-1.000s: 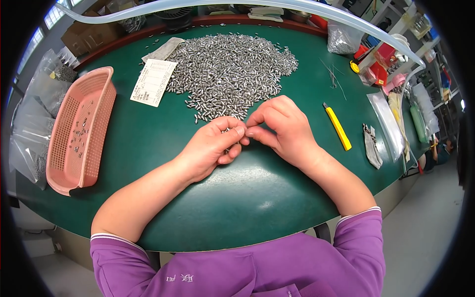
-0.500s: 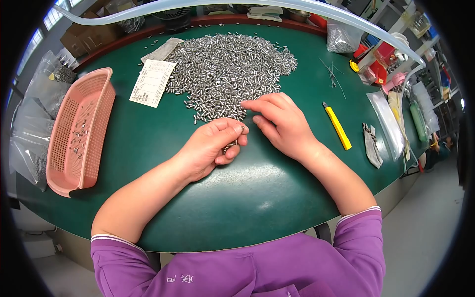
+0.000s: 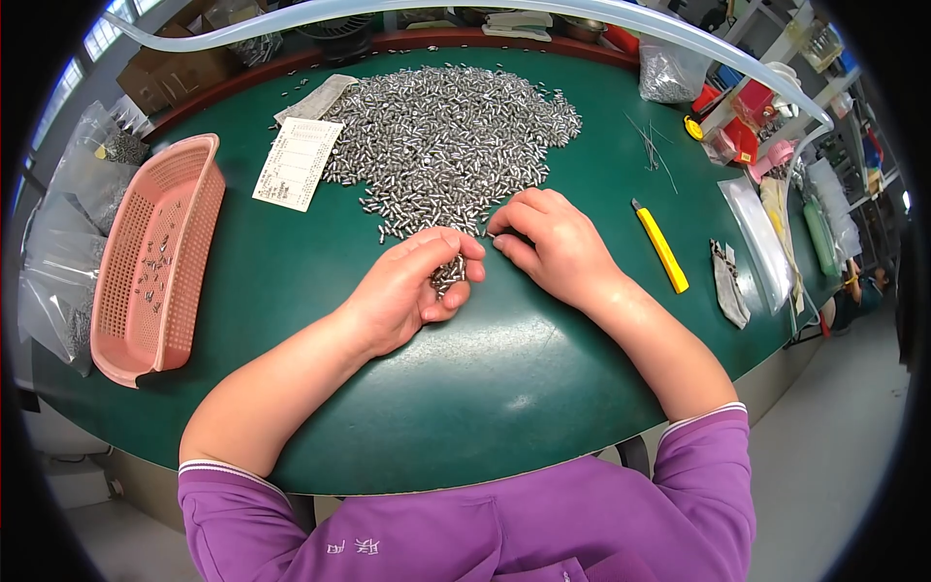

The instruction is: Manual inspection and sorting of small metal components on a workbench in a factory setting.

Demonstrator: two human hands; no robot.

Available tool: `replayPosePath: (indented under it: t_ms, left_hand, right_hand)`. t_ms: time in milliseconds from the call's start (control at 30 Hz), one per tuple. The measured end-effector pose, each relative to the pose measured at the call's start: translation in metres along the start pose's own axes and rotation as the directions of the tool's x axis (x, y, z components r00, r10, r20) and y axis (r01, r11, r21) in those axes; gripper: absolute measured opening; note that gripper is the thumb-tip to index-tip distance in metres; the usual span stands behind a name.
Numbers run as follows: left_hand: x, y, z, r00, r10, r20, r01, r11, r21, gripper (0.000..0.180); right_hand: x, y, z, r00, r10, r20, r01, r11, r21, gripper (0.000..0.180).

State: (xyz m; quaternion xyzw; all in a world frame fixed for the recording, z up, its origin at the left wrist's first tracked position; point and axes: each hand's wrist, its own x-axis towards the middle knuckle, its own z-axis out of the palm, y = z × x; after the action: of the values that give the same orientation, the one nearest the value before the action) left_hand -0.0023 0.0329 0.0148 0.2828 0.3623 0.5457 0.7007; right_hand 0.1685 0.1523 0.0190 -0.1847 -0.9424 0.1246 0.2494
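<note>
A broad heap of small shiny metal pins (image 3: 446, 136) covers the far middle of the green table (image 3: 436, 427). At its near edge my left hand (image 3: 412, 286) is curled around a cluster of the same metal pins (image 3: 447, 276), which show between thumb and fingers. Just right of it, my right hand (image 3: 553, 242) has thumb and index finger pinched together, with what looks like one small metal pin at the tips. The two hands are close but apart. A paper slip with print (image 3: 298, 163) lies at the heap's left side.
A pink perforated basket (image 3: 160, 257) with several metal pieces stands at the left beside plastic bags (image 3: 73, 262). To the right lie a yellow utility knife (image 3: 660, 246), thin wires (image 3: 652, 150), a grey cloth piece (image 3: 728, 286) and clear plastic sleeves (image 3: 758, 242).
My right thumb and index finger have closed into a pinch and drawn down slightly. My left thumb has shifted back, so more of the pins in that hand show.
</note>
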Motion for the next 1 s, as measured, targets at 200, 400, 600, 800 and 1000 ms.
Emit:
replayPosePath:
  t_ms: [200,400,600,800,1000]
  left_hand:
    - [0.002,-0.001,-0.001,1.0,-0.007,0.0,0.007,1.0,-0.006,0.021]
    - [0.002,0.0,-0.001,1.0,-0.019,-0.003,0.019,1.0,-0.004,0.019]
    - [0.001,0.0,0.004,0.999,-0.033,-0.043,0.034,0.999,0.029,0.014]
    - [0.001,-0.001,-0.001,0.998,0.0,-0.066,0.006,0.996,0.086,0.012]
    - [0.002,-0.004,0.0,0.996,0.011,-0.093,0.002,0.991,0.135,0.014]
  right_hand:
    - [0.001,0.0,-0.001,0.998,0.042,0.035,-0.041,0.998,-0.038,0.01]
    - [0.001,-0.005,0.001,1.0,0.004,-0.013,-0.003,0.999,0.054,0.013]
    - [-0.002,0.003,0.003,0.997,-0.066,-0.036,0.067,0.997,0.045,0.012]
    - [0.0,0.002,0.01,0.971,-0.081,-0.223,0.124,0.975,0.183,0.012]
    - [-0.002,-0.016,-0.001,0.962,-0.15,-0.23,0.22,0.922,0.32,0.013]
